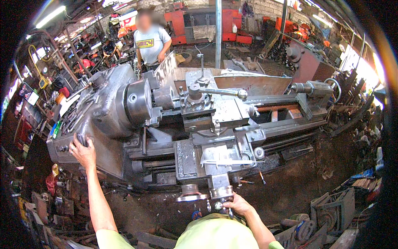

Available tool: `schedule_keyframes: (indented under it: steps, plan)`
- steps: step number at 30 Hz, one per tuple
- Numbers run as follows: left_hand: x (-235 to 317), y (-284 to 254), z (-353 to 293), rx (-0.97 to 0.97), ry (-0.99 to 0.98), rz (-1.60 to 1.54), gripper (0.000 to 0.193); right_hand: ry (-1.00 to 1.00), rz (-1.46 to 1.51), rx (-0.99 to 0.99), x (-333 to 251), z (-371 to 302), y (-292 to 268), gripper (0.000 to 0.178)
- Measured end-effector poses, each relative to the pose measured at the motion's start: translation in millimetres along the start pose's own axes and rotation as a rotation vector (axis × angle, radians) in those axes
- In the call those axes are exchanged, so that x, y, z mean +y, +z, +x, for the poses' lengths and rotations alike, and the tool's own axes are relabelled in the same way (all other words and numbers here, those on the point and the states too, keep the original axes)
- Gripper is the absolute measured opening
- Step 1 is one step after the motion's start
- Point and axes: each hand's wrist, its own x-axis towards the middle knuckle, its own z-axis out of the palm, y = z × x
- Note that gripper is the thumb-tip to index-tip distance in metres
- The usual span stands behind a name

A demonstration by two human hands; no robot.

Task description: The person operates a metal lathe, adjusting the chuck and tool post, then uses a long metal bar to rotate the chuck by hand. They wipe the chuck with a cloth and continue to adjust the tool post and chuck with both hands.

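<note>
A large metal lathe fills the middle of the view. My left hand point(84, 153) is closed around a dark control knob point(84, 140) on the front of the headstock point(108, 112). Low in the middle, my right hand point(240, 205) grips the crank handle point(219, 205) of a handwheel point(222, 193); its fingertips are partly hidden. Left of that wheel is a second handwheel point(190, 194). The chuck point(139, 101) holds a round metal workpiece point(165, 97), with the tool post point(195, 97) close to its right. A vernier caliper point(230, 162) lies across the carriage.
Loose tools point(78, 114) lie on top of the headstock. The tailstock point(313, 88) stands at the right end of the bed. Behind the lathe, a person point(151, 43) stands at the far left. Scrap metal parts point(333, 209) pile up at the lower right.
</note>
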Motion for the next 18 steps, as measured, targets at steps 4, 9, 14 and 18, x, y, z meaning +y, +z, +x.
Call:
schedule_keyframes:
  steps: [4, 9, 14, 18]
  plan:
    - [0.9, -0.6, 0.1, -0.006, -0.011, -0.011, 0.057, 0.026, -0.006, 0.014, -1.8, -0.9, 0.9, 0.068]
    - [2.6, -2.1, 0.1, -0.019, -0.022, 0.002, 0.055, 0.024, 0.017, 0.007, -1.4, -0.8, 0.4, 0.069]
    - [2.1, -1.9, 0.1, -0.016, -0.025, -0.016, 0.055, 0.009, 0.022, -0.006, 1.0, 0.0, -1.3, 0.071]
    - [1.0, -0.9, -0.1, -0.002, -0.012, -0.025, 0.055, 0.009, 0.023, -0.016, 3.0, 0.7, -2.7, 0.071]
